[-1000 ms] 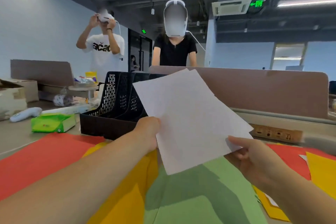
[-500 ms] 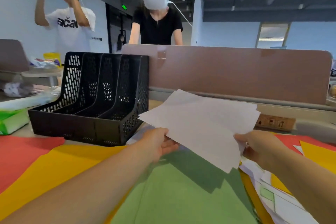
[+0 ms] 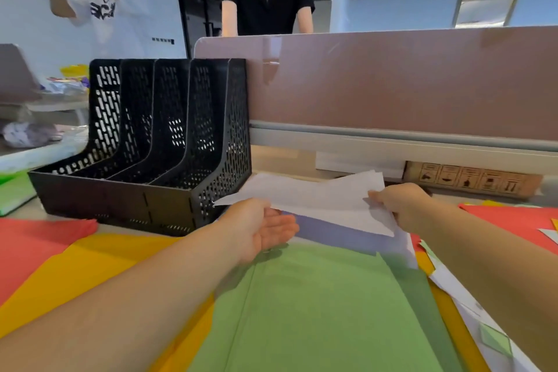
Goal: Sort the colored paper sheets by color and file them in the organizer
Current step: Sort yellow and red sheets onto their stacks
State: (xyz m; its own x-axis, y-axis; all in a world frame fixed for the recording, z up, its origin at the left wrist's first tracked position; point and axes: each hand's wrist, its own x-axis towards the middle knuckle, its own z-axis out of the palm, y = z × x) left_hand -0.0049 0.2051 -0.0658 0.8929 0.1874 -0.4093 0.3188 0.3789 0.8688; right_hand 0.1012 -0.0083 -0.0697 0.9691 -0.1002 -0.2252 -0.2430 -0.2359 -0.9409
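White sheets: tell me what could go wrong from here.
1. Only the right hand pinches the white sheets, which are fanned unevenly; the left hand is open beneath, so one may slip out.
2. Their left corner points at the side wall of the organizer and might crumple against it.

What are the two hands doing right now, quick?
Left hand: open, fingers straight, at the edge of the white sheets.
Right hand: holding the white sheets.
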